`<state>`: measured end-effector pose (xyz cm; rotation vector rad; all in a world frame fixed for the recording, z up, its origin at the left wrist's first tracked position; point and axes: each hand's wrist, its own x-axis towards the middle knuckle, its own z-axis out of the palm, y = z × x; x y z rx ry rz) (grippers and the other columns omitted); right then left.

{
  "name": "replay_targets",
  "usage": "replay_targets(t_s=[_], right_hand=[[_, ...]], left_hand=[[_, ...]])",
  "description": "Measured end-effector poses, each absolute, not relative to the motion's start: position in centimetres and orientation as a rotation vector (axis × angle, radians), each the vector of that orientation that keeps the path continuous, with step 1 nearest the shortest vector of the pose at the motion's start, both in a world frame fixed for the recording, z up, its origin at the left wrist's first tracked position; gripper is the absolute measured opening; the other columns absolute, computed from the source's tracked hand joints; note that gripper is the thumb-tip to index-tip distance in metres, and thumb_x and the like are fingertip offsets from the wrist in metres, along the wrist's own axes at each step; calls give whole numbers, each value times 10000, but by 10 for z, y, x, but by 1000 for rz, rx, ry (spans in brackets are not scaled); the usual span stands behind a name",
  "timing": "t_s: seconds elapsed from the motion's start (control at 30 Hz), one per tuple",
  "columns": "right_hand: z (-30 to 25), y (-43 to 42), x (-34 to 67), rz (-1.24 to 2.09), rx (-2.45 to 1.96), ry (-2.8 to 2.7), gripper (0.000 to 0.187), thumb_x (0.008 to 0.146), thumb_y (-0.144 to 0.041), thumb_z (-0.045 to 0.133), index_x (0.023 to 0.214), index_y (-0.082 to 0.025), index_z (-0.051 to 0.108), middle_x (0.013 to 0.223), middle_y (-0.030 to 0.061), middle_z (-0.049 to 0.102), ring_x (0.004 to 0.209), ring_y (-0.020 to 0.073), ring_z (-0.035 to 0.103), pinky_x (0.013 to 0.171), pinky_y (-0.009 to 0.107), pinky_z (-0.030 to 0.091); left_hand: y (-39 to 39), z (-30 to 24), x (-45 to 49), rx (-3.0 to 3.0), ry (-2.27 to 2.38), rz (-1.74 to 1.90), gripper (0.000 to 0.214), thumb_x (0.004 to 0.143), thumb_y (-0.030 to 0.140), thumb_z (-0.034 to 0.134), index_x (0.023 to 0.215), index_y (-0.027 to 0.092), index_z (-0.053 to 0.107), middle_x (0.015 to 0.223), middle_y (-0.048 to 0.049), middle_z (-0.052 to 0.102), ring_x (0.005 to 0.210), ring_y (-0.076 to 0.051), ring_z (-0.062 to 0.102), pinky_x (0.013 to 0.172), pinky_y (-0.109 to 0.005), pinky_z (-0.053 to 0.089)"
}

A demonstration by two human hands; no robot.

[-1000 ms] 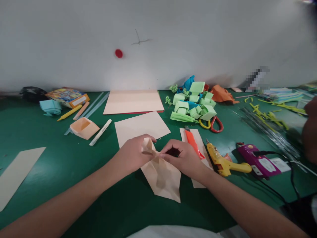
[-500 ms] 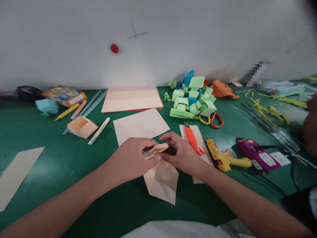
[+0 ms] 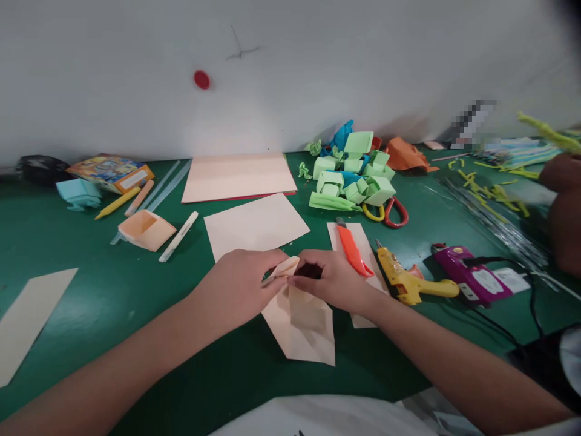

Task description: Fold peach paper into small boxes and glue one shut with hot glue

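A peach folded paper piece (image 3: pixel 303 321) lies on the green table (image 3: pixel 136 303) in front of me, its upper tip raised. My left hand (image 3: pixel 236 284) pinches that tip from the left with closed fingers. My right hand (image 3: pixel 333 280) grips the same tip from the right, fingers curled. A flat peach sheet (image 3: pixel 255 225) lies just beyond my hands. An orange utility knife (image 3: pixel 353 249) rests on a paper strip beside my right hand.
A yellow glue gun (image 3: pixel 408 281) and a purple one (image 3: pixel 469 280) lie to the right with a black cord. Green and blue folded papers (image 3: pixel 356 178) and scissors (image 3: pixel 389 213) sit behind. A peach paper box (image 3: pixel 146 230), pens and a colourful box (image 3: pixel 111 171) lie left. Another person's hand (image 3: pixel 563 206) is at the far right.
My hands folded the paper's upper tip over and pressed it down; the paper shifted slightly. The other person's hand at the right lifted a green strip.
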<state>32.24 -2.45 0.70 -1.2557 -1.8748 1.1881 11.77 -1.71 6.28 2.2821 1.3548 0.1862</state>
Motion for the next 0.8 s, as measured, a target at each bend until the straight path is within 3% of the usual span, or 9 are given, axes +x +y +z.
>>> replay_targets(t_s=[0.27,0.37,0.57,0.7,0.8], right_hand=[[7,-25,323,1151,-1271,-1869,179,843,-308,716,740,-204,612,705,-23,629,636,128,552,543,241,393],[5,-25,323,1032,-1295,-1956,201,843,-279,709,702,-203,589,680,-29,620,611,119,535,520,234,356],[7,-25,324,1008,-1229,-2010,76,856,-260,695,804,-215,663,717,-18,665,642,134,589,557,238,409],[10,-25,325,989,-1219,-1943,125,831,-203,675,723,-202,611,672,-27,634,597,120,555,532,233,386],[10,-26,325,1019,-1198,-1921,191,820,-205,672,667,-199,559,637,-38,598,575,109,525,508,228,346]], left_hand=[[-20,62,119,2244,1313,216,172,894,364,541,873,255,671,725,4,669,606,-176,549,536,-289,278],[-20,55,120,2244,1286,237,144,892,345,567,946,274,679,852,7,723,701,-191,613,582,-277,338],[-16,50,120,2158,1288,298,163,903,317,546,1008,278,665,967,-8,740,791,-212,656,631,-284,395],[-18,54,123,2125,1348,335,277,891,353,555,1151,296,629,941,-21,728,815,-231,662,621,-284,398],[-18,56,126,2151,1354,337,224,889,411,554,1030,269,656,843,-10,698,751,-209,628,601,-281,375]])
